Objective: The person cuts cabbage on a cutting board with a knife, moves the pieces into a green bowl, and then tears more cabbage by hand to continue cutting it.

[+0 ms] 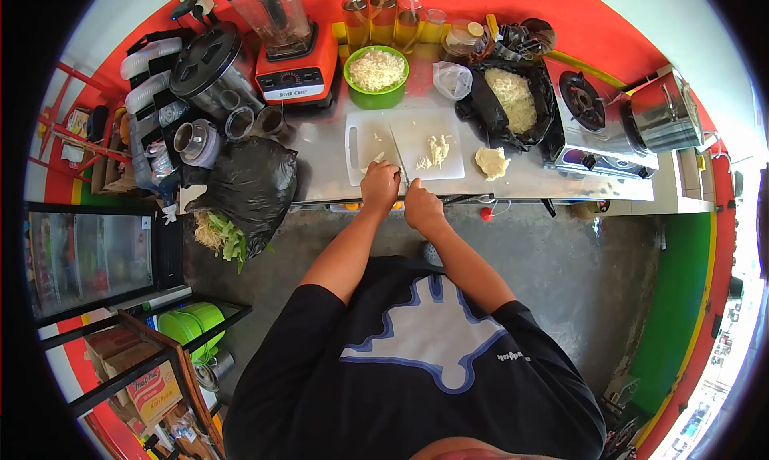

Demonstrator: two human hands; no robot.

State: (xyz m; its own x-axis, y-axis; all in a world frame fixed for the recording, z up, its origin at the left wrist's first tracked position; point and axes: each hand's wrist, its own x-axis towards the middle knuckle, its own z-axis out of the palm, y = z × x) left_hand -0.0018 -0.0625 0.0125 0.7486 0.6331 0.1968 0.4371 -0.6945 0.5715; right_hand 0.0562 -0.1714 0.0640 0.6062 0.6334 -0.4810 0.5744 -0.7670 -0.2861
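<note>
A white cutting board (pixel 448 132) lies on the metal counter with pale chopped strips (pixel 435 153) on its right half. My right hand (pixel 423 206) grips a knife (pixel 398 152), its blade pointing away from me across the board. Beside the blade, my left hand (pixel 380 184) is closed at the board's near edge, with a pale piece of food (pixel 375 162) at its fingertips, mostly covered by them. A pale lump of food (pixel 491 164) sits right of the board. Behind the board is a green bowl (pixel 376 100) heaped with pale shreds.
A black bag (pixel 535 132) with pale stringy food sits on the right, beside a gas stove (pixel 601 144) with a steel pot (pixel 665 112). Left stand a red blender (pixel 295 68) and a large black bag (pixel 252 188). Oil bottles (pixel 383 20) line the back wall.
</note>
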